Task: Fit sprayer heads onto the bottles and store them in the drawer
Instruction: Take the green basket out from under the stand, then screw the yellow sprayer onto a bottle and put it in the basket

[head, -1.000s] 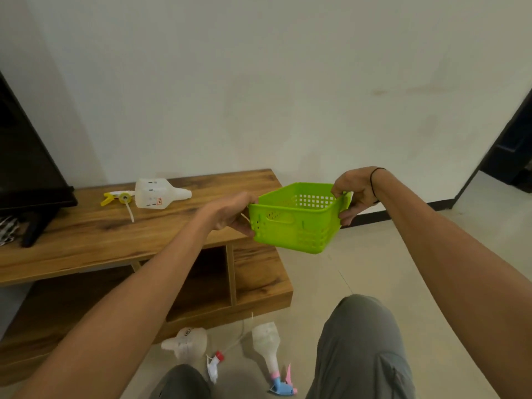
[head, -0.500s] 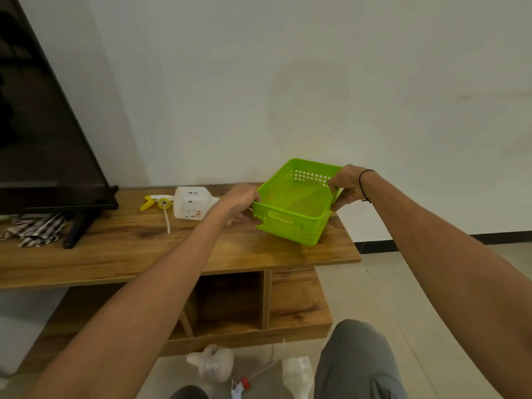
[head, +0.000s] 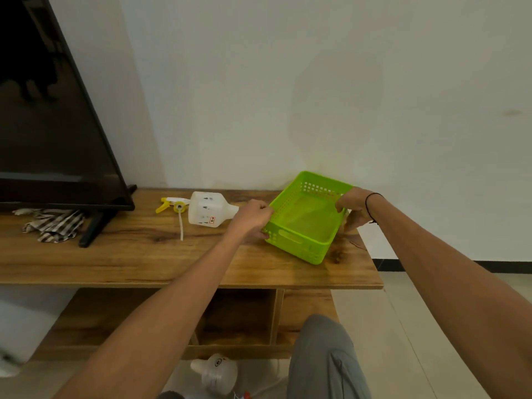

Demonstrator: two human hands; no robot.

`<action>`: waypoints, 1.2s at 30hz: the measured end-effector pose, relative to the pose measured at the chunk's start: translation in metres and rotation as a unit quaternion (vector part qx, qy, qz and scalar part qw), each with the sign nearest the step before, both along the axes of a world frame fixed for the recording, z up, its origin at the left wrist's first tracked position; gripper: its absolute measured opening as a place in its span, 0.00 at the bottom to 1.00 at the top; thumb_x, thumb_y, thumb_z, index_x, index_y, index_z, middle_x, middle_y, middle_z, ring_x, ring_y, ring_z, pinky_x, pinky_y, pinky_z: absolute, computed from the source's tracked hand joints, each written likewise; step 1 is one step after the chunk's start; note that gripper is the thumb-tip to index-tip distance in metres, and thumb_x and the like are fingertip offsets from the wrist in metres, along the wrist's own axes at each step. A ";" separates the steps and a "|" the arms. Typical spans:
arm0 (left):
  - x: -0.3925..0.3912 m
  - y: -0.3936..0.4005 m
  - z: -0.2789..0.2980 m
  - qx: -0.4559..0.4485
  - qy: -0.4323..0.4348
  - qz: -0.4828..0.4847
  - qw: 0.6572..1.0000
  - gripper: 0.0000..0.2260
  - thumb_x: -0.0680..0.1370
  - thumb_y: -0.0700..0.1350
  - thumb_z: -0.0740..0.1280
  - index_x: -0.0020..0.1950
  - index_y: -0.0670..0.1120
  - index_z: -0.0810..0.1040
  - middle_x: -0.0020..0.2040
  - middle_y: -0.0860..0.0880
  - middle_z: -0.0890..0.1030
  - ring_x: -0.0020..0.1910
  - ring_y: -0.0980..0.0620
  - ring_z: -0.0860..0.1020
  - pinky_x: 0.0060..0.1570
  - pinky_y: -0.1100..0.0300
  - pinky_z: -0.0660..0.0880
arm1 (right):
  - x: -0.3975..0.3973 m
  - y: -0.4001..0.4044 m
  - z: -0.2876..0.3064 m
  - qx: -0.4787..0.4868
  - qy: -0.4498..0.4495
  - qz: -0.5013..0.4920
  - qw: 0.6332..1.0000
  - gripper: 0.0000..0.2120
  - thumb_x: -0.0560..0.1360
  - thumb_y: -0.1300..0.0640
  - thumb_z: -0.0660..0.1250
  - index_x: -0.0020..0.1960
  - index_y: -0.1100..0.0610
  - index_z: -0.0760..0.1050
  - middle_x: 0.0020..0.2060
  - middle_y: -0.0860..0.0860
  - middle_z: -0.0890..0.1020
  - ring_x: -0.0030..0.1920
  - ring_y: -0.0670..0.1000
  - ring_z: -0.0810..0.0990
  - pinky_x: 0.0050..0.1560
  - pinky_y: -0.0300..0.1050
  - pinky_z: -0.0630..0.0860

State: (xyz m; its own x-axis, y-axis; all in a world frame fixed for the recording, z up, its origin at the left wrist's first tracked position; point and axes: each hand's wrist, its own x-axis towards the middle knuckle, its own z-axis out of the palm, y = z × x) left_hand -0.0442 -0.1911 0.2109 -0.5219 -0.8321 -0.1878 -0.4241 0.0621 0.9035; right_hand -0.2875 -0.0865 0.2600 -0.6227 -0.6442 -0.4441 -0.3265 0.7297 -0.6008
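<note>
Here the white bottle (head: 207,209) lies capless on the counter (head: 144,254), yellow sprayer head (head: 172,203) beside; each hand (head: 253,217) grips the green basket (head: 305,223)

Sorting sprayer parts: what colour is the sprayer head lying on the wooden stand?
Yellow sprayer head with a white tube, head view.

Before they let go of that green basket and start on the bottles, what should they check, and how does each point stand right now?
1. Both hands hold the green basket: ok, left hand and right hand grip opposite rims.
2. Basket fully resting on the wooden cabinet top: cannot tell.
3. Basket empty inside: ok.
4. Basket clear of the white bottle: ok, though the left hand is close to its neck.
5. Yellow sprayer head fitted to that bottle: not ok, it lies loose beside it.
6. Another bottle off the floor: not ok.
</note>
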 end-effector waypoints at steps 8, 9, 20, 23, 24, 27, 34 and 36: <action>0.025 -0.012 0.017 -0.215 -0.098 0.114 0.965 0.13 0.81 0.53 0.64 0.44 0.47 0.82 0.37 0.48 0.86 0.44 0.46 0.85 0.47 0.53 0.76 | 0.025 -0.011 0.030 -0.054 0.250 -0.023 0.966 0.13 0.75 0.53 0.68 0.54 0.59 0.71 0.51 0.60 0.77 0.47 0.60 0.79 0.48 0.52 0.75; 0.028 -0.013 0.020 -0.217 -0.098 0.115 0.964 0.13 0.81 0.53 0.65 0.45 0.47 0.83 0.38 0.48 0.86 0.44 0.46 0.85 0.48 0.52 0.78 | 0.031 -0.016 0.030 -0.079 0.231 -0.012 0.970 0.09 0.75 0.55 0.67 0.46 0.59 0.71 0.46 0.59 0.78 0.41 0.58 0.76 0.43 0.49 0.73; 0.093 -0.045 0.053 -0.261 -0.102 0.155 0.947 0.10 0.79 0.53 0.66 0.48 0.51 0.85 0.45 0.50 0.88 0.48 0.47 0.84 0.47 0.54 0.79 | 0.124 -0.101 0.036 -0.173 0.142 0.157 0.962 0.09 0.75 0.60 0.69 0.48 0.67 0.82 0.44 0.62 0.88 0.38 0.56 0.81 0.38 0.46 0.78; 0.114 -0.062 0.048 -0.263 -0.095 0.177 0.944 0.07 0.79 0.52 0.68 0.51 0.51 0.84 0.47 0.53 0.87 0.50 0.50 0.84 0.41 0.59 0.75 | 0.155 -0.122 0.030 -0.167 0.172 0.267 0.934 0.13 0.73 0.59 0.75 0.56 0.60 0.81 0.55 0.60 0.86 0.56 0.59 0.84 0.54 0.48 0.78; 0.121 -0.067 0.045 -0.261 -0.090 0.176 0.945 0.06 0.79 0.50 0.69 0.53 0.51 0.84 0.48 0.53 0.86 0.51 0.51 0.83 0.40 0.62 0.73 | 0.165 -0.128 0.027 -0.137 0.176 0.314 0.923 0.19 0.72 0.57 0.77 0.61 0.58 0.78 0.58 0.58 0.83 0.60 0.59 0.82 0.56 0.48 0.78; 0.137 -0.077 0.038 -0.281 -0.128 0.115 0.944 0.15 0.77 0.47 0.73 0.64 0.52 0.81 0.61 0.49 0.82 0.61 0.50 0.79 0.55 0.58 0.78 | 0.190 -0.149 0.013 -0.020 0.200 0.422 0.884 0.36 0.70 0.55 0.81 0.71 0.58 0.67 0.64 0.56 0.79 0.63 0.59 0.78 0.58 0.52 0.77; 0.145 -0.081 0.027 -0.259 -0.243 -0.044 0.934 0.41 0.71 0.52 0.81 0.81 0.53 0.66 0.73 0.47 0.71 0.72 0.45 0.71 0.69 0.45 0.74 | 0.214 -0.173 -0.017 -0.008 0.211 0.476 0.854 0.46 0.67 0.49 0.84 0.75 0.56 0.60 0.62 0.55 0.79 0.57 0.57 0.78 0.54 0.52 0.76; 0.145 -0.082 0.024 -0.251 -0.245 -0.061 0.935 0.47 0.69 0.55 0.83 0.82 0.52 0.63 0.76 0.47 0.70 0.72 0.45 0.72 0.71 0.45 0.75 | 0.212 -0.176 -0.014 -0.009 0.222 0.480 0.848 0.45 0.66 0.48 0.83 0.74 0.54 0.62 0.64 0.55 0.79 0.60 0.59 0.80 0.59 0.55 0.79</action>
